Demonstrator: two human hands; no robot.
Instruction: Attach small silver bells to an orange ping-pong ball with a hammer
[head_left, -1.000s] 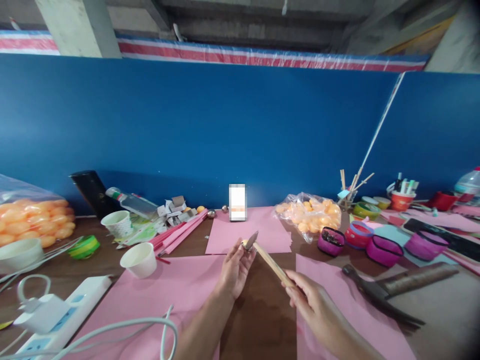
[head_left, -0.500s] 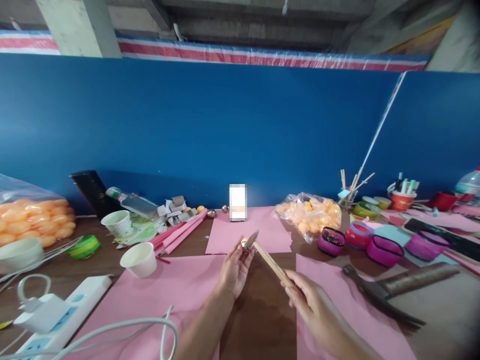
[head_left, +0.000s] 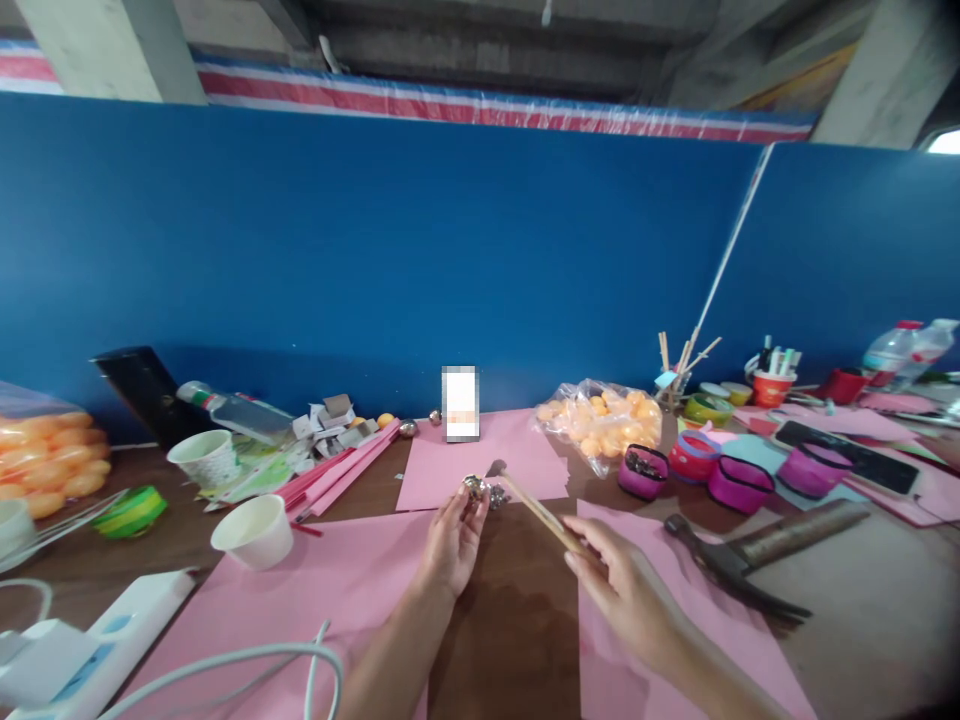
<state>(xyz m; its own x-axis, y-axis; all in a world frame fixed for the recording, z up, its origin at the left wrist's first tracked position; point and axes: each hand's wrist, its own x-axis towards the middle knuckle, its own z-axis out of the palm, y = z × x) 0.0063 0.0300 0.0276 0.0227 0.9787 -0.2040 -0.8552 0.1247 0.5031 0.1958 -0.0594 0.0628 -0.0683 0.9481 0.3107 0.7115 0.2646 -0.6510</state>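
Observation:
My left hand (head_left: 454, 540) is closed, with its fingertips around a small, shiny silver ball (head_left: 472, 486) that shows above them. My right hand (head_left: 619, 575) grips the light wooden handle of a small hammer (head_left: 551, 522). Its dark metal head points away from me and stands just right of the ball, apart from it. Some shiny dark pieces (head_left: 498, 497) lie beyond my left fingertips, too blurred to name. Both hands are above the brown table (head_left: 517, 610).
A claw hammer (head_left: 750, 570) lies at right on pink paper (head_left: 637, 650). Purple pouches (head_left: 741, 487) and a bag of orange balls (head_left: 607, 425) stand behind. At left are a paper cup (head_left: 251, 535), a power strip (head_left: 112, 635) and a looping white cable (head_left: 285, 650).
The hammer's head has swung away from the ball, which it overlapped before. More of the ball and the shiny pieces show now. The whole view has shifted slightly.

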